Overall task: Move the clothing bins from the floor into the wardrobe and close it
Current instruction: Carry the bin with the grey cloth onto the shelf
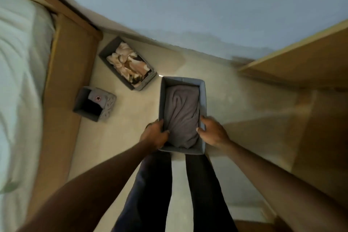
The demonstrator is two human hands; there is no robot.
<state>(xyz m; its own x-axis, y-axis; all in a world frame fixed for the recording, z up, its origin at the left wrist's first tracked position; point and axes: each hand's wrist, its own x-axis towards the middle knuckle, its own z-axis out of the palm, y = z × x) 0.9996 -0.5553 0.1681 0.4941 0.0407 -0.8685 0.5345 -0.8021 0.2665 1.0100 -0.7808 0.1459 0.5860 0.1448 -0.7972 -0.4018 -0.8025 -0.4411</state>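
Observation:
A grey fabric bin (pixel 203 98) with a folded grey cloth (pixel 183 115) inside is in front of me, above my legs. My left hand (pixel 155 133) grips its left wall near the close end, thumb inside. My right hand (pixel 212 132) grips the right wall the same way. A second long grey bin (pixel 105 55) holding cream and brown patterned clothes lies on the floor by the wall. A small square grey bin (pixel 109 107) with a dark item and a star-marked cloth sits on the floor beside the bed. The open wooden wardrobe (pixel 301 66) stands at the right.
A bed with a white cover (pixel 17 84) and a wooden frame (pixel 69 73) fills the left side. A pale blue wall (pixel 188 5) runs across the back. The cream floor (pixel 235 96) lies between bed and wardrobe. My dark-trousered legs (pixel 150 184) are below the held bin.

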